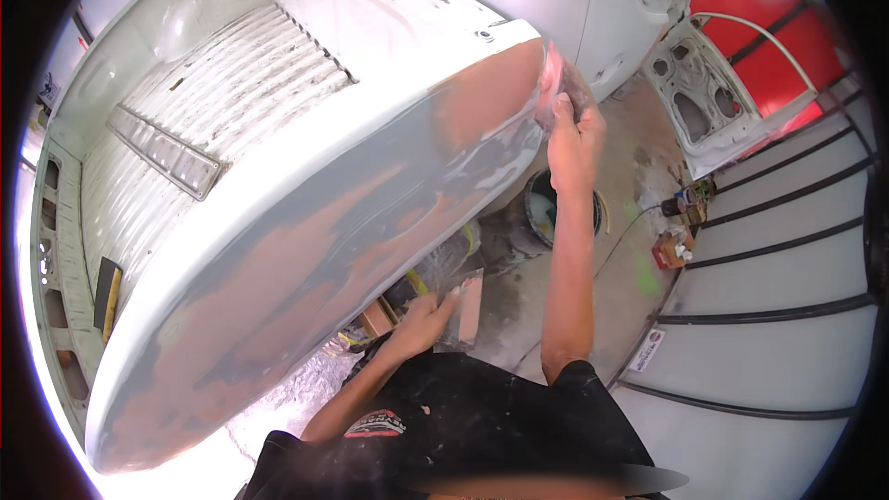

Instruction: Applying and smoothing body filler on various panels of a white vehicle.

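Observation:
A long, curved vehicle body panel (pixel 278 268) fills the left and middle of the view, its outer side patched grey and pinkish brown. My right hand (pixel 576 134) is raised at the panel's far right end. Its fingers are closed on a thin, flexible spreader (pixel 552 79) smeared with pink filler, which lies against or very close to the panel edge. Low beside the panel, in front of my torso, my left hand (pixel 426 322) grips a flat, see-through mixing plate (pixel 470 307) bearing a strip of pinkish filler.
A dark bucket (pixel 599 213) with liquid stands on the floor beyond my right forearm. At the right, a stripped vehicle door (pixel 699 93) leans near a red surface. A red box (pixel 669 250) sits by the ribbed wall. Inside the ribbed bed lies a sanding block (pixel 108 296).

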The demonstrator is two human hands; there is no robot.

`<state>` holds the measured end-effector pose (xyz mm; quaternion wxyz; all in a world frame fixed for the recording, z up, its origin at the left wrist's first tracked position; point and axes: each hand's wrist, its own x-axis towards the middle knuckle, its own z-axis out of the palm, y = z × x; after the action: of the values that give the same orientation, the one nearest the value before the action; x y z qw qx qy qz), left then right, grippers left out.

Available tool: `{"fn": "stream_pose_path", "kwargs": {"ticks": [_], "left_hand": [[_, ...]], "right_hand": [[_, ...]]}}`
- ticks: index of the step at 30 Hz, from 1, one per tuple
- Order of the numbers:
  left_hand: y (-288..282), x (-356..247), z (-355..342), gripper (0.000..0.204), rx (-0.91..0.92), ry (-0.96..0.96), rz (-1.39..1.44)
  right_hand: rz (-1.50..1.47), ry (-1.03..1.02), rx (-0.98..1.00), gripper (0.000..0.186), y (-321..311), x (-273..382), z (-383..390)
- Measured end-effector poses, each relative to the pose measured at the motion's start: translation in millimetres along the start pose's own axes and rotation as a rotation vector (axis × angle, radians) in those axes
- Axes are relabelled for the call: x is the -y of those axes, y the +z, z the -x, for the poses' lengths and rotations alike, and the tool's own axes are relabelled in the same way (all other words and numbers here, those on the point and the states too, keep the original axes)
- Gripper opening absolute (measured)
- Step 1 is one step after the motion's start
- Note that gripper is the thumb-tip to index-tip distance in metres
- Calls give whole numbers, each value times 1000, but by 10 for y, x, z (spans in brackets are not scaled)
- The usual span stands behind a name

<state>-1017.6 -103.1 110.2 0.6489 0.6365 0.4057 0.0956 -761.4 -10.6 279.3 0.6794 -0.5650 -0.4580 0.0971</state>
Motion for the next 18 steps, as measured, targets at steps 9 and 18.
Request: {"fn": "stream_pose_path", "kwargs": {"ticks": [9,18], "left_hand": [[-226,425,75,65,91,71,23],[-392,531,238,63,91,144,41]], "right_hand": [[330,-91,-108,44,293,-47,-68],[627,-225,-208,52,598,109,222]]}}
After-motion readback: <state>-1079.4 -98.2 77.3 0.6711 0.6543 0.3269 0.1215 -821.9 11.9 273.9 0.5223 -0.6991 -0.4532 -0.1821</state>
